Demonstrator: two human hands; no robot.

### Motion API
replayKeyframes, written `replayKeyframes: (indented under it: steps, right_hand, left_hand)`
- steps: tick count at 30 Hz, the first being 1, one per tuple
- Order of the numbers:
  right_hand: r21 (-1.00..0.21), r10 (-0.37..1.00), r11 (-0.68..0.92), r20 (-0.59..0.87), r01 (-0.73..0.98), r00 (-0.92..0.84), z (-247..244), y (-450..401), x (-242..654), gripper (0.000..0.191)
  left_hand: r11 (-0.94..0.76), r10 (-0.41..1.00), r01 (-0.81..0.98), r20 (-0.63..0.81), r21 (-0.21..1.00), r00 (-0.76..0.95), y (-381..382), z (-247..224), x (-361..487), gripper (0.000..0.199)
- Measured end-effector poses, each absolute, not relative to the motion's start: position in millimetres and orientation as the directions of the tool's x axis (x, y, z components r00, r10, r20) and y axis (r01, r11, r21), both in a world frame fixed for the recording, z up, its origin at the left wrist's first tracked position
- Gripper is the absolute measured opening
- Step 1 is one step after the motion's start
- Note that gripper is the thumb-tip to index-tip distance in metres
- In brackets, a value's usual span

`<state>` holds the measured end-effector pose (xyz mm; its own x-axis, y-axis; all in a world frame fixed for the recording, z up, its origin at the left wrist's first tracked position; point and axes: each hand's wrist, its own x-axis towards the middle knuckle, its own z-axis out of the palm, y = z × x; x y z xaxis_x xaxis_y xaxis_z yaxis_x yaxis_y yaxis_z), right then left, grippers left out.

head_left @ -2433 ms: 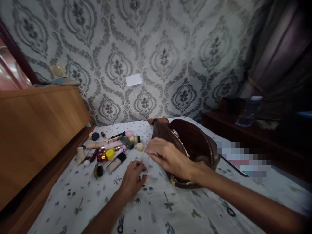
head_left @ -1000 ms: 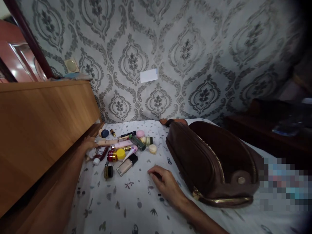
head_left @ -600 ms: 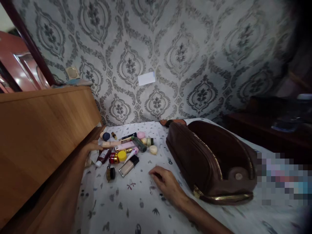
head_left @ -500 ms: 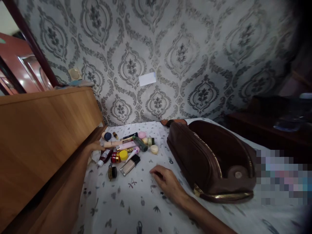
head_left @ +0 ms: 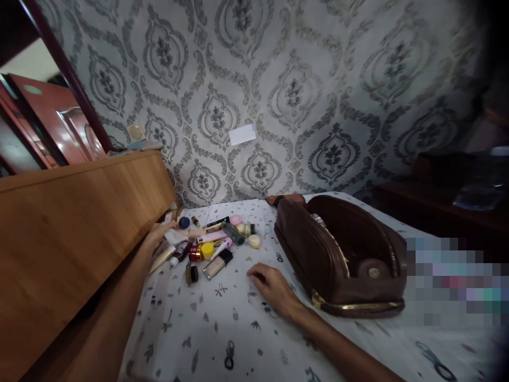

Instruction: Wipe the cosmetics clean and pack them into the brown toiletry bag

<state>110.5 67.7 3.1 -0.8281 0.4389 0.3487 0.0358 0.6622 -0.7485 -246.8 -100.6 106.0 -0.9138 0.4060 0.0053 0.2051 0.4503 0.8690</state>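
Grey patterned wallpaper (head_left: 274, 95) meets a wooden panel (head_left: 83, 233) at left, a red door (head_left: 59, 114) beyond.

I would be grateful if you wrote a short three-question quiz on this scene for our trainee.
1. True or false: the main mouth of the brown leather bag with gold zips is zipped shut.
2. Which is nearest the bare right hand: (A) the white rectangular card on the wall, (B) that bag, or (C) the tan wooden panel?
3. Fill in: beside the shiny red-and-gold jar is a round lid coloured ____.

Key: 1. False; 2. B; 3. yellow.
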Motion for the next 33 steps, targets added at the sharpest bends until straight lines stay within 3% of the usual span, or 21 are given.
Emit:
replayKeyframes:
  steps: [5,9,13,16,19,24,30,33]
  right_hand:
    - [-0.783,0.438,0.621,0.342,0.006,-0.831,4,66,110,0.023]
    - [-0.894,0.441,0.442,0.294,-0.079,-0.848,13,62,113,0.031]
    - [-0.941,0.293,0.266,0.284,-0.207,-0.913,23,64,122,0.085]
    - [-0.919,0.162,0.292,0.320,-0.265,-0.934,21,70,126,0.110]
    - [-0.867,0.154,0.454,0.304,-0.206,-0.940,11,75,126,0.114]
    - [-0.779,0.145,0.612,0.278,-0.135,-0.950,2,75,122,0.104]
    - [-0.741,0.176,0.664,0.285,-0.100,-0.942,3,70,122,0.094]
    - [-0.747,0.183,0.657,0.283,-0.097,-0.941,3,68,122,0.090]
  left_hand:
    - [0.355,0.566,0.361,0.108,0.862,-0.817,-102,132,-204,0.042]
    - [0.260,0.709,0.531,0.214,0.806,-0.672,-93,121,-145,0.060]
    - [0.172,0.833,0.661,0.250,0.730,-0.493,-84,88,-74,0.068]
    - [0.199,0.907,0.827,0.221,0.526,-0.359,-88,66,-37,0.058]
    - [0.208,0.952,0.902,0.134,0.378,-0.276,-98,54,-26,0.057]
    - [0.138,0.974,0.880,0.099,0.454,-0.203,-131,45,-27,0.088]
    - [0.109,0.959,0.857,0.173,0.504,-0.224,-171,32,-16,0.050]
    - [0.147,0.917,0.851,0.252,0.503,-0.308,-170,33,-16,0.041]
